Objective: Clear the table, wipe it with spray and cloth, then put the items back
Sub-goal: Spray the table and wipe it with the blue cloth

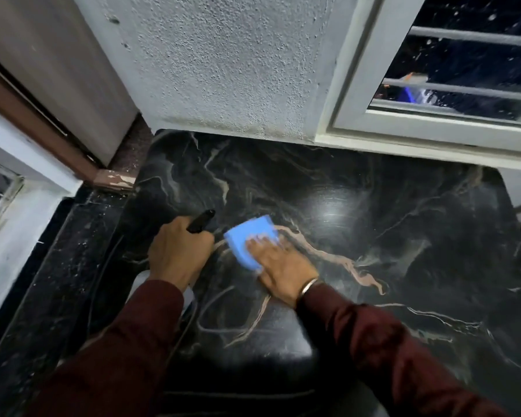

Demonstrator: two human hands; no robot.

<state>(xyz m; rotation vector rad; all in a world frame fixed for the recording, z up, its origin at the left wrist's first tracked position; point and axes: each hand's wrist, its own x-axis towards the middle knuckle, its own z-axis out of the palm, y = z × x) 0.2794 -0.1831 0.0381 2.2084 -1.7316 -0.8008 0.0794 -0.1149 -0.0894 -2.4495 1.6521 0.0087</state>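
Head view: The right hand lies flat on the blue cloth, fingers extended and pressing it onto the black marbled worktop. The cloth sits near the worktop centre, its far corner pointing toward 12 o'clock. At 9 o'clock from the cloth, just beside it, the left hand has its fingers curled round a black spray bottle; only the bottle's dark top shows above the hand. Both sleeves are dark red. A window stands at 1 o'clock beyond the worktop edge.
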